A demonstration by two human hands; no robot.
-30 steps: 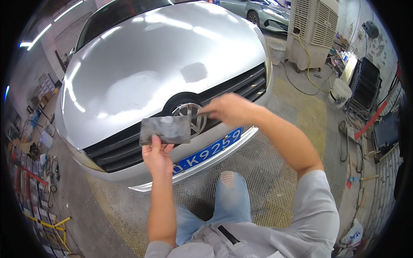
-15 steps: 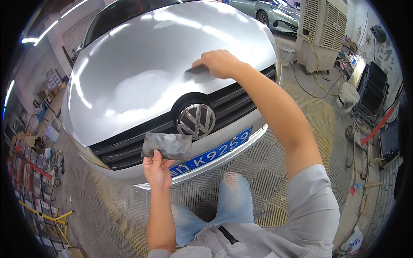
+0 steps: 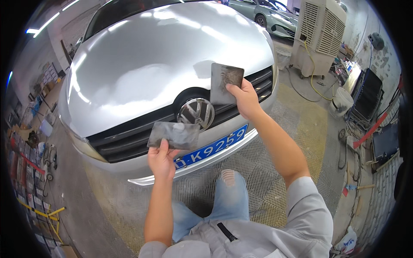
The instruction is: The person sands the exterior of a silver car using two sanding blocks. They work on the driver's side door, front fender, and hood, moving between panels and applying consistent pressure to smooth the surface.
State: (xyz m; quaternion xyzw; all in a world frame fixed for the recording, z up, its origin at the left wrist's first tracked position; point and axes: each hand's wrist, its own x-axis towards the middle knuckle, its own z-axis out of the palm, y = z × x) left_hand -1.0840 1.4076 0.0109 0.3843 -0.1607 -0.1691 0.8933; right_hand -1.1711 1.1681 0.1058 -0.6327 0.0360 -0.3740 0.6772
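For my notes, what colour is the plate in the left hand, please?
The plate is mottled in darker and paler grey; the head view shows this best.

narrow gap between the smeared plate [image 3: 173, 134] and grey spreader [image 3: 219, 84], round badge [image 3: 196, 112] behind it, open air above the silver hood [image 3: 172, 51], grille [image 3: 122, 144] barring the way lower down

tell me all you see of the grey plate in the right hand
The grey plate is flat and roughly rectangular, its top corners rounded, with a dark smear on its upper right; its material is unclear. Broad face toward the camera, it overlaps the silver hood and dark grille in view. The right hand grips its right edge, thumb on the face.
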